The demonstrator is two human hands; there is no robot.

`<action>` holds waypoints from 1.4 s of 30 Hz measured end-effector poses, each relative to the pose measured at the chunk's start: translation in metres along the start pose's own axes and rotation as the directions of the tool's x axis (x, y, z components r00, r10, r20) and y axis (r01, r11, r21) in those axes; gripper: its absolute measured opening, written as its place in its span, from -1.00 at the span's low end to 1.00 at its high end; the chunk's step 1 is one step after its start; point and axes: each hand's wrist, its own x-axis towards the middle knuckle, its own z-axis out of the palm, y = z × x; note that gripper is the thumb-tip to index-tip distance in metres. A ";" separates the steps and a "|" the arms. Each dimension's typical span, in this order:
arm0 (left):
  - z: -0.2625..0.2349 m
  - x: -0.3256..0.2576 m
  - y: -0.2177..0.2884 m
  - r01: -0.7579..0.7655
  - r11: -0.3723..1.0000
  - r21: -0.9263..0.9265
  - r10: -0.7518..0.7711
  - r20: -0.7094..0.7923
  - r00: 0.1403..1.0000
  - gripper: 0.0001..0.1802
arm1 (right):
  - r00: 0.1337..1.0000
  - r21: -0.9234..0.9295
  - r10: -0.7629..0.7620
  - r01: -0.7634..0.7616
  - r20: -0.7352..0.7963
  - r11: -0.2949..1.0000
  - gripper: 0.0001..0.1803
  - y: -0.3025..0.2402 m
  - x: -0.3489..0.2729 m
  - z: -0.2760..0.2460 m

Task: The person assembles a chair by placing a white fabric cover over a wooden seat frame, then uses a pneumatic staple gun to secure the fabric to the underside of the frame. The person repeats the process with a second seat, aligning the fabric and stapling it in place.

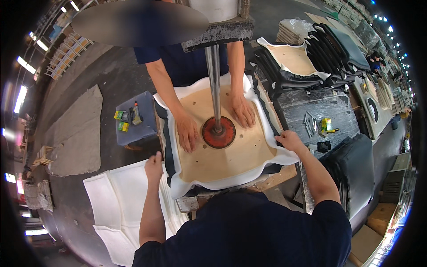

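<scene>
A pale wooden seat board point(227, 167) lies on white padding point(213, 183), with a dark cover point(170, 133) showing around its outside. A metal press rod point(214, 84) with a round red-and-black disc point(226, 133) bears down on the board's middle. My right hand point(291, 141) is closed at the right side, its fingers pinching the cover's edge. At the left side, my left hand point(154, 167) is curled closed beside the cover; whatever its fingers hold is hidden. Across from me, a co-worker's two hands point(187, 133) lie flat on the board, either side of the rod.
Folded white sheets point(106, 196) lie at lower left. A plastic-covered stand point(149, 111) carries small boxes and a tool. On the right, a wrapped table point(338, 111) holds loose metal pieces and a yellow-green box. Black covered seats point(302, 80) are stacked behind, more black pieces point(356, 164) nearer me.
</scene>
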 end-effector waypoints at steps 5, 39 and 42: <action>0.010 -0.024 0.070 -0.155 0.962 -0.226 0.202 0.202 0.958 -0.60 | 0.977 0.048 -0.176 0.183 -0.122 0.982 -0.68 -0.045 -0.001 -0.004; 0.123 -0.068 0.084 -0.982 0.079 -0.174 0.650 0.756 -0.082 -0.47 | 0.522 -0.097 -0.843 0.839 -0.133 0.535 -0.31 -0.069 -0.005 0.098; 0.123 -0.067 0.083 -0.987 0.110 -0.113 0.623 0.782 -0.021 -0.44 | 0.556 -0.139 -0.820 0.809 -0.135 0.572 -0.27 -0.067 -0.008 0.104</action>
